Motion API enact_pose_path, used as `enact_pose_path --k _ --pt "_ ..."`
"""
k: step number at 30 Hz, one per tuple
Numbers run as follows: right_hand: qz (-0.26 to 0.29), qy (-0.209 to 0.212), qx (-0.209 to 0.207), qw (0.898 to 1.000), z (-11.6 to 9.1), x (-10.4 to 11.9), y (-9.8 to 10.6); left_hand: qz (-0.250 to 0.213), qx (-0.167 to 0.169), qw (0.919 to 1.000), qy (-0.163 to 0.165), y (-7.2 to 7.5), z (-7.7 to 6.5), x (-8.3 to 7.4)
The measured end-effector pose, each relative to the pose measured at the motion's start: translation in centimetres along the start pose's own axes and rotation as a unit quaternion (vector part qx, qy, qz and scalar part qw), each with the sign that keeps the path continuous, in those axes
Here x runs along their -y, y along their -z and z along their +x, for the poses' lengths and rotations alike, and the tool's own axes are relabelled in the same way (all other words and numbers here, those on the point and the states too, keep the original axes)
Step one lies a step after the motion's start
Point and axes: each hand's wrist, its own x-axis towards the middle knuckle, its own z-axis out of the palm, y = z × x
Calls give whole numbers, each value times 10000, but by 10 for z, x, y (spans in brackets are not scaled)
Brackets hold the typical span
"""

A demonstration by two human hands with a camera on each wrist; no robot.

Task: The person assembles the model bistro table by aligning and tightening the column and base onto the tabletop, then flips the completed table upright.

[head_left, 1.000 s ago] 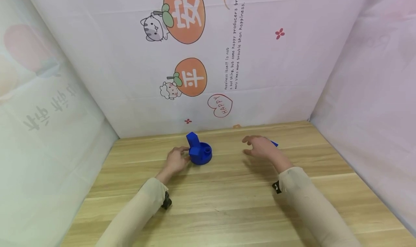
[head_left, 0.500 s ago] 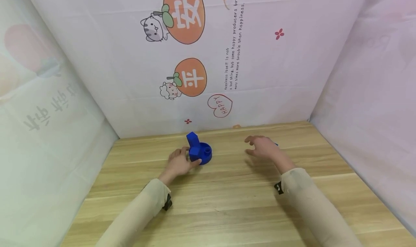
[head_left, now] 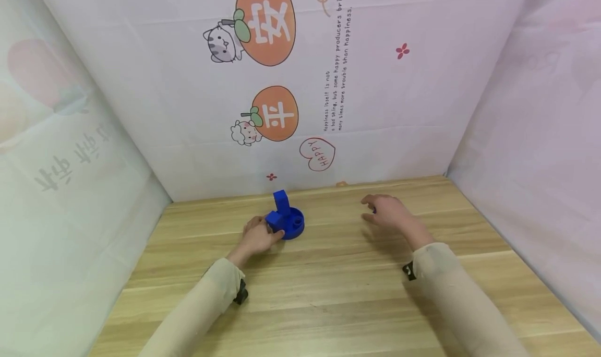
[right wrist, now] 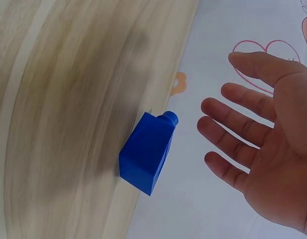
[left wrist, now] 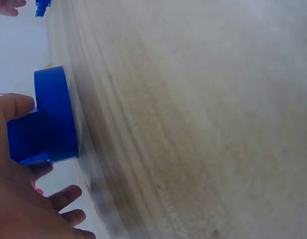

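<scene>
Watching from my remote seat, I see the person's left hand (head_left: pixel 257 238) with thumb and index finger drawn narrow around the near blue block (head_left: pixel 274 220), which stands up from a blue round base (head_left: pixel 294 234) on the worktop (head_left: pixel 319 294); the other fingers fan out loosely. A far blue block (head_left: pixel 281 203) rises behind it, and a short hollow peg (head_left: pixel 298 222) sits beside them inside the rim. The right hand (head_left: pixel 389 212) is spread wide and holds nothing. Just beside it, a loose blue block (right wrist: pixel 146 154) with a round knob at one end is on the worktop; from the head view the hand blocks nearly all of it. Left fingers cover part of the near block for me too. Beige sleeves (head_left: pixel 469 294) and black wrist fittings (head_left: pixel 241 293) enter from below. Beyond the worktop hangs a white printed back sheet (head_left: pixel 375 111), its artwork turned sideways. I can read 安 and 平 on two orange fruits, "HAPPY" in a heart (head_left: pixel 318 154), and "Happiness itself is not a bad thing, but some happy producers bring many times more trouble than happiness." The left sheet (head_left: pixel 94 216) carries fainter characters that I cannot make out.
</scene>
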Motion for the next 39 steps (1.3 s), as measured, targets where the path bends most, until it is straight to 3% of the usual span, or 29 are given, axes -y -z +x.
enact_pose_path --k 7,17,25,39 --pt "38 -44 -161 9999 -3 -11 2 -248 -39 9997 40 -3 4 8" --pt "-119 -486 -255 9984 -8 -26 6 -560 160 9982 141 -3 8 14" --pt "-259 -1012 -75 9945 -9 -35 6 -844 269 9961 38 0 7 15" --pt "-150 -1454 51 9892 -11 -51 -7 -1016 359 9942 36 1 11 21"
